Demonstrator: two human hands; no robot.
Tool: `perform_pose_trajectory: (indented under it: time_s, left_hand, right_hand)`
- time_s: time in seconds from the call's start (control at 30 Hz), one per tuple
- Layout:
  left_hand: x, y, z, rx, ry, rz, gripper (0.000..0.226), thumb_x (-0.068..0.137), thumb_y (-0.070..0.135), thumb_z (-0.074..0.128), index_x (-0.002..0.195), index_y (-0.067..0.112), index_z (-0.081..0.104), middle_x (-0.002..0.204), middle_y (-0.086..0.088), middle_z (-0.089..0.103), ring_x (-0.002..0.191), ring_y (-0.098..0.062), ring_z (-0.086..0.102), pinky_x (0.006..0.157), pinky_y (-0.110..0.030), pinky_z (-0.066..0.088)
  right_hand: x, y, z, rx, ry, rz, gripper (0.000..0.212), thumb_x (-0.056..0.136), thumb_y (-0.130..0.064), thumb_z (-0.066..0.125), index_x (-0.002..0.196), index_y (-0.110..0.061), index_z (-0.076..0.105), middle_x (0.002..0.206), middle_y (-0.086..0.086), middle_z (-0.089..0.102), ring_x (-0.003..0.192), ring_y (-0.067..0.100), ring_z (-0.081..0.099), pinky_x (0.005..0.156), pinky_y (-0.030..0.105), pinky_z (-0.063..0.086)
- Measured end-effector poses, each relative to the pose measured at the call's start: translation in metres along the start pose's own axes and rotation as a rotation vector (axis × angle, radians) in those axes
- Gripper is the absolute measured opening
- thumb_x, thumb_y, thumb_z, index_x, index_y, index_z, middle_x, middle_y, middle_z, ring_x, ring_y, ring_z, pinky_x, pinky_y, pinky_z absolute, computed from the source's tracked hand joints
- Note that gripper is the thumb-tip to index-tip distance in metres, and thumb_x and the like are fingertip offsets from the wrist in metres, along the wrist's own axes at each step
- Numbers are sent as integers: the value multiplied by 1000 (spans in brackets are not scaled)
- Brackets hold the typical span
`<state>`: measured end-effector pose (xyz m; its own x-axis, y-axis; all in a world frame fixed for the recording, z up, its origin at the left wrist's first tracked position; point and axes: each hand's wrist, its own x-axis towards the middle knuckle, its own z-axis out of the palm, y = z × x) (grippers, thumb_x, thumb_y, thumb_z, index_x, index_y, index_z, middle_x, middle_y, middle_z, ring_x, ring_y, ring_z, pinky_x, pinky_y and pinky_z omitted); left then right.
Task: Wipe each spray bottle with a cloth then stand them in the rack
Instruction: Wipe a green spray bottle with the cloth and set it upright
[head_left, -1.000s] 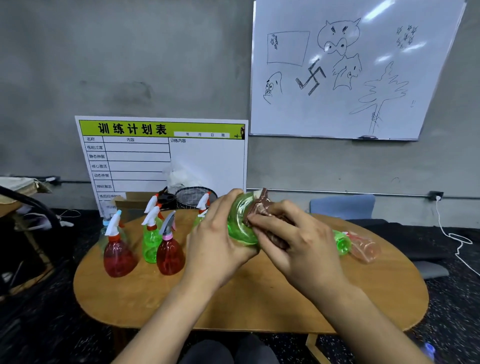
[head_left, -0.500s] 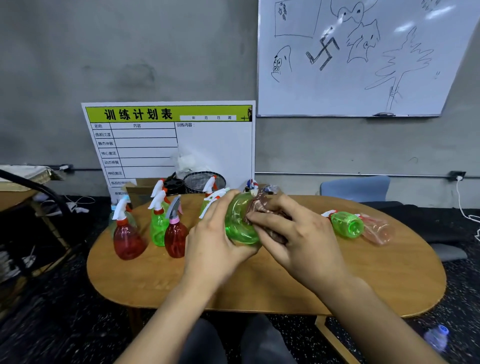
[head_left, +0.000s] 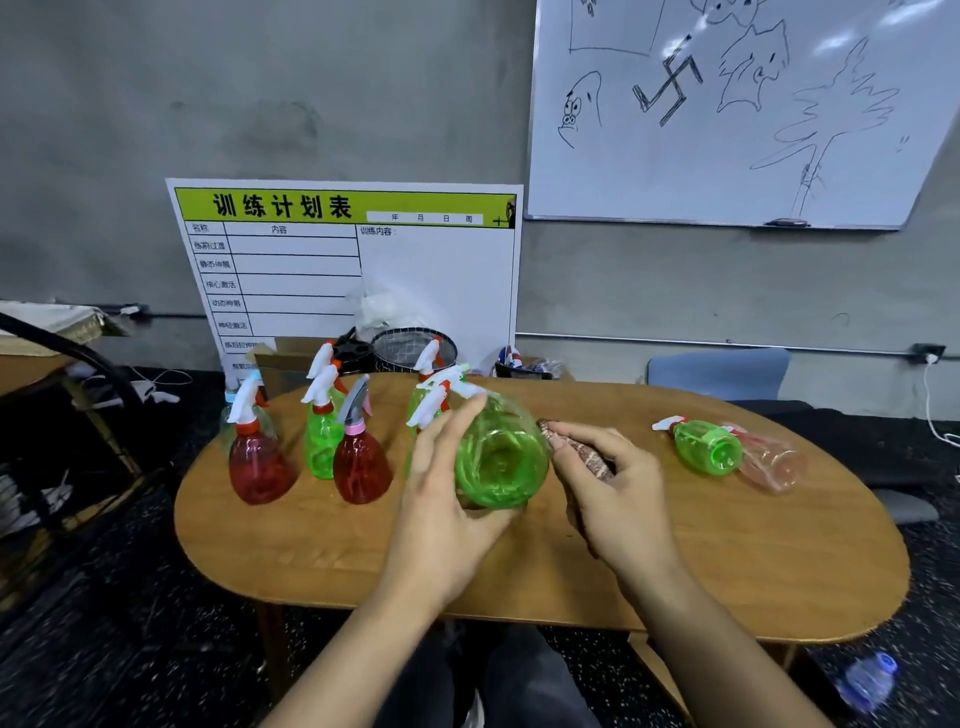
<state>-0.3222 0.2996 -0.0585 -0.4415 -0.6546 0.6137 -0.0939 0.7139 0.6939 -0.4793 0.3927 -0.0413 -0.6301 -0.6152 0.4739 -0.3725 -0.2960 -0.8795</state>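
Note:
My left hand (head_left: 441, 499) holds a green spray bottle (head_left: 501, 454) on its side above the table, its round base turned toward me and its white nozzle pointing away. My right hand (head_left: 618, 493) grips a brown patterned cloth (head_left: 576, 449) just right of the bottle, a small gap between them. Several bottles stand upright at the table's left: two red ones (head_left: 260, 457) (head_left: 361, 460) and a green one (head_left: 322, 431), with more behind. A green bottle (head_left: 706, 447) and a clear pink bottle (head_left: 769, 460) lie on their sides at the right.
The oval wooden table (head_left: 727, 561) has bare wood in front and at the right. A mesh basket (head_left: 410, 348) and a cardboard box (head_left: 283, 361) sit behind it by a printed board (head_left: 363, 260). A blue chair (head_left: 719, 371) stands at the back right. A water bottle (head_left: 867, 680) lies on the floor.
My right hand with the cloth has come off the green bottle and moved right. The bottle has dropped lower, its base now facing me. The camera has tilted down.

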Motion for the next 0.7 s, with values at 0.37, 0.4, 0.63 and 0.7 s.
perform_pose_trajectory:
  time_s: [0.37,0.4,0.63,0.7]
  left_hand:
    - [-15,-46,16,-237,-121,-166,45,94,58,65,138,63,54,166,12,26,158,3,20,124,-17,27]
    - [-19,-59,15,-237,-133,-193,62,92,50,74,146,61,47,166,11,28,157,0,24,126,-24,29]
    - [-36,-135,13,-294,-202,-469,115,72,33,96,161,55,26,161,9,45,148,-9,48,123,-48,42]
    - [-40,-151,12,-268,-207,-483,113,72,32,96,161,51,28,160,11,44,148,-6,46,124,-46,41]
  right_hand:
    - [-10,72,27,133,-52,422,9,95,-16,76,99,-21,83,93,36,70,74,34,59,71,46,45]
    - [-10,82,33,133,-63,458,9,95,-15,76,98,-21,83,93,35,70,75,34,59,70,45,46]
    - [-18,143,80,54,-68,486,16,97,-12,75,93,-27,82,83,6,80,73,25,65,69,39,51]
    - [-18,157,91,34,-55,488,16,96,-12,76,96,-26,83,91,1,81,82,23,75,79,44,61]
